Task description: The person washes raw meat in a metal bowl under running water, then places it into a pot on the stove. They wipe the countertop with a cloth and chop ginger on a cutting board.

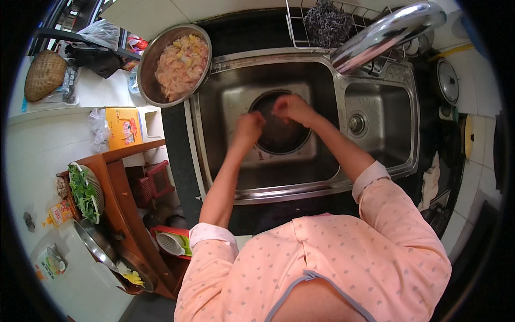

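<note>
Both of my hands are over a dark round pan that sits in the large basin of a stainless steel sink. My left hand is at the pan's left rim with its fingers curled. Above the far part of the pan is my right hand, its fingers bent and blurred. Whether either hand holds something small is not visible. The pan's contents are too dark to make out. Small reddish-brown bits lie on the basin floor near the pan.
A metal bowl of cut raw meat rests at the sink's far left corner. The chrome faucet arches over the right back, beside a wire rack holding a dark scouring pad. Leafy greens fill a colander on the wooden cabinet.
</note>
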